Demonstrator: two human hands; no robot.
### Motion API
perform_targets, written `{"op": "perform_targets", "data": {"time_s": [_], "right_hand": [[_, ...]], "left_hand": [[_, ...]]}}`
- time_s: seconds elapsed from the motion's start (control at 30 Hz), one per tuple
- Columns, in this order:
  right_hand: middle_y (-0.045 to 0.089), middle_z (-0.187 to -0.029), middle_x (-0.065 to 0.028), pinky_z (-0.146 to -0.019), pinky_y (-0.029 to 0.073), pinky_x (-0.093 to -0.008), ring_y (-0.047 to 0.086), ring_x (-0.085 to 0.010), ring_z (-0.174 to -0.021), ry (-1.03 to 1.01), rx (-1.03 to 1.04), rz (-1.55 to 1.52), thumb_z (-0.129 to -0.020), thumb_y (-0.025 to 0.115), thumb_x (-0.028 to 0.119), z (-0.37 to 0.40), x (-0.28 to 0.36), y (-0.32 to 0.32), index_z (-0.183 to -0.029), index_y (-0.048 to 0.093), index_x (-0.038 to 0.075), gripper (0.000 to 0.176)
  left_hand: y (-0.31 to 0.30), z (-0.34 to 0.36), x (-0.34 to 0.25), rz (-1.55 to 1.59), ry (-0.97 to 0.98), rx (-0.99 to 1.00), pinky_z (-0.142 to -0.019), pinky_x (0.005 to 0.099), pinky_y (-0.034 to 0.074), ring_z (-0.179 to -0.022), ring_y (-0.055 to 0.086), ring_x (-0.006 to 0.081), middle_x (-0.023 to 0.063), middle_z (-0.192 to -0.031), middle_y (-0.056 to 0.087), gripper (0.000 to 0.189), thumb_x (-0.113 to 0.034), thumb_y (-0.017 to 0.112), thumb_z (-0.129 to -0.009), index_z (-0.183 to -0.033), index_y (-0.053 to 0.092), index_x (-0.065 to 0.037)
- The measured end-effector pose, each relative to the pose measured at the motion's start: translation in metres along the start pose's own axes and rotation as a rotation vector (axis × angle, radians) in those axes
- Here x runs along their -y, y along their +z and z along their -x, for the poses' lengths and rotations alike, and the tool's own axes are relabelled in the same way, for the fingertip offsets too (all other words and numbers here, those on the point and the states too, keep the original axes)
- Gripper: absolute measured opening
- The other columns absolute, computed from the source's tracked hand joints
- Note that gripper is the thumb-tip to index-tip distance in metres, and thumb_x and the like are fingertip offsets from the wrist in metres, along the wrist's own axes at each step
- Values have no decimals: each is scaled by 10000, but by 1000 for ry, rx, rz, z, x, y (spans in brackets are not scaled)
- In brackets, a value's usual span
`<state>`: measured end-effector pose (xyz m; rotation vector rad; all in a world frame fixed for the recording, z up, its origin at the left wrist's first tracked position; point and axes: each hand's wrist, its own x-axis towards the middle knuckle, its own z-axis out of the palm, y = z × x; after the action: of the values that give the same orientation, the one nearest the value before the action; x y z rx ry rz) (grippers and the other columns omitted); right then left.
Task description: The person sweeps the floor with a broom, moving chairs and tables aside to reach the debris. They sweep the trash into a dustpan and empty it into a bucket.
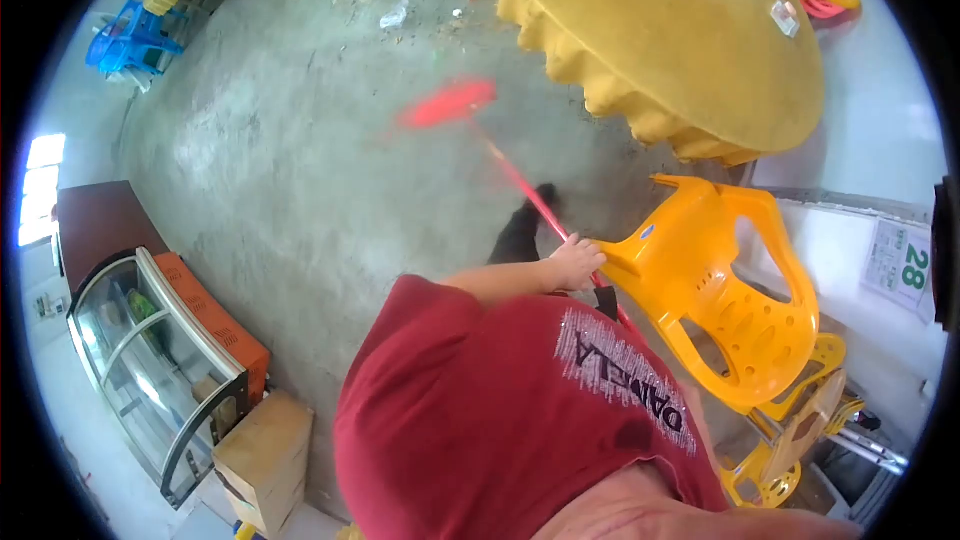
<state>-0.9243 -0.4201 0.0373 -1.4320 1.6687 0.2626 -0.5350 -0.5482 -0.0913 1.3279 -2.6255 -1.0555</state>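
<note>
My left hand (577, 262) is closed around the red handle of a broom (523, 183). The handle slants away from my body, and the broom's red head (450, 103) is on or just above the grey floor, smeared by motion. A black grip shows on the handle below my hand, in front of my red shirt. Close to my left hand stands a yellow plastic chair (690, 260). Of my right arm only a strip of skin shows beside the shirt; the right hand is hidden.
A round table with a yellow cloth (680, 30) stands at the upper right. Litter (395, 14) lies on the far floor. To the left are a glass display case (150, 370), a cardboard box (265, 455) and blue stools (135, 38). More yellow chairs (775, 475) crowd the lower right.
</note>
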Motion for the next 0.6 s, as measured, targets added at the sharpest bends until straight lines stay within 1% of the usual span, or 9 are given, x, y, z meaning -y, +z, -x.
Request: {"op": "perform_targets", "data": {"time_s": [0.1, 0.17, 0.27, 0.37, 0.47, 0.5, 0.53, 0.57, 0.6], "right_hand": [[659, -894, -201, -735, 492, -410, 646, -344, -850, 55, -33, -39, -840, 634, 325, 19, -15, 40, -1026, 620, 40, 340], [660, -902, -202, -744, 491, -415, 647, -342, -857, 54, -46, -46, -854, 614, 334, 14, -6, 65, -1038, 619, 37, 350], [661, -914, -204, -757, 489, -422, 648, -338, -868, -13, -54, -44, -874, 584, 348, -26, 32, 96, -1056, 617, 31, 368], [661, -926, -207, -770, 487, -430, 650, -334, -879, -141, -61, -23, -895, 554, 362, -102, 112, 117, -1075, 615, 25, 387], [653, -960, -227, -811, 467, -462, 645, -326, -925, -288, -22, 153, -930, 482, 416, -227, 212, 132, -1062, 611, -5, 460], [652, -810, -200, -679, 496, -445, 656, -303, -748, -328, -64, 134, -940, 476, 420, -253, 276, 125, -987, 618, 3, 443], [594, -636, -133, -500, 462, -402, 598, -251, -528, -80, 77, -54, -944, 475, 426, -270, 348, 109, -887, 606, 12, 438], [521, -541, -65, -391, 383, -362, 508, -191, -396, -94, 30, -203, -946, 476, 424, -293, 400, 104, -788, 592, 26, 443], [506, -532, -41, -372, 358, -342, 473, -165, -392, -69, -12, -202, -950, 476, 413, -306, 436, 94, -801, 575, 41, 413]], "left_hand": [[30, 20, 36, 180, -204, 195, -989, 454, 391, -1184, 511, 283, 126, -1191, 577, 545, -342, 709, -749, -1195, 546, -73], [16, 72, 74, 159, -323, 139, -969, 448, 419, -1166, 526, 296, 125, -1183, 587, 475, -380, 678, -780, -1148, 596, -91], [-14, 144, 126, 224, -682, 246, -909, 444, 478, -1104, 583, 304, 145, -1155, 620, 391, -343, 645, -799, -1090, 636, -81], [3, 218, 195, 298, -878, -32, -852, 478, 498, -1009, 611, 364, 184, -1080, 642, 391, -358, 625, -796, -1028, 634, -43], [20, 281, 254, 448, -1149, -111, -879, 463, 481, -1061, 595, 352, 179, -1123, 630, 382, -383, 634, -817, -1027, 624, -65], [22, 303, 269, 470, -1186, -138, -879, 458, 481, -1058, 596, 352, 184, -1103, 636, 393, -390, 639, -811, -1023, 627, -60], [29, 327, 280, 501, -1225, -158, -880, 454, 480, -1055, 597, 353, 190, -1083, 642, 404, -397, 645, -806, -1019, 629, -55], [44, 351, 299, 507, -1205, -154, -880, 448, 480, -1048, 600, 350, 194, -1062, 648, 416, -401, 643, -807, -1027, 630, -48], [54, 371, 318, 501, -1184, -150, -881, 442, 480, -1042, 603, 348, 197, -1041, 654, 429, -404, 641, -808, -1035, 631, -41]]}}
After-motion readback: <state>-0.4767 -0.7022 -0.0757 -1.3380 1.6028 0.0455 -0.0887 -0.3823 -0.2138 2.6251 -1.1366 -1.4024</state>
